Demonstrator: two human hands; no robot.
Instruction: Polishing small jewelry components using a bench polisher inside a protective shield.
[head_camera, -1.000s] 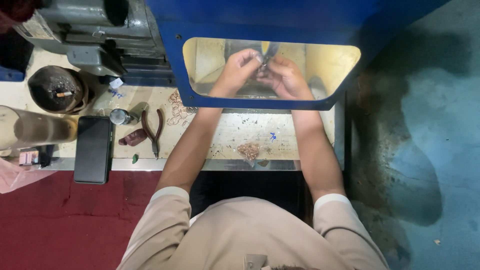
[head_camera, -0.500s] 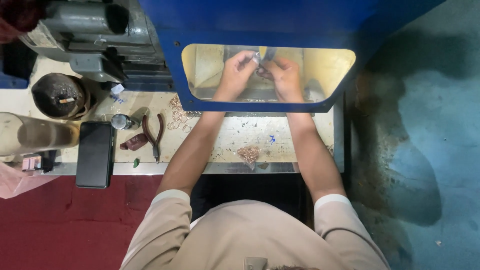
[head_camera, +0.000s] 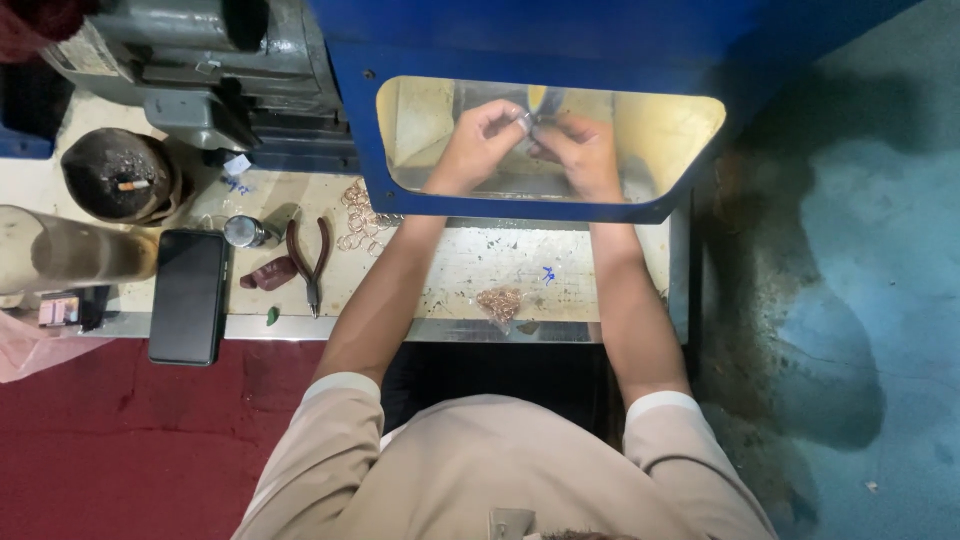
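Inside the lit opening of the blue metal hood (head_camera: 360, 150), both hands meet: the left hand (head_camera: 478, 145) has its fingers curled and pinching a small silvery metal piece (head_camera: 524, 119), and the right hand (head_camera: 578, 150) closes on it from the other side. Red-handled pliers (head_camera: 310, 262) and a black phone (head_camera: 186, 295) lie on the pale scratched surface (head_camera: 450, 270), well apart from the hands.

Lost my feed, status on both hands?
Left hand and right hand inside the blue hood, pinching a small metal piece. Nothing blocking; pliers lie apart.
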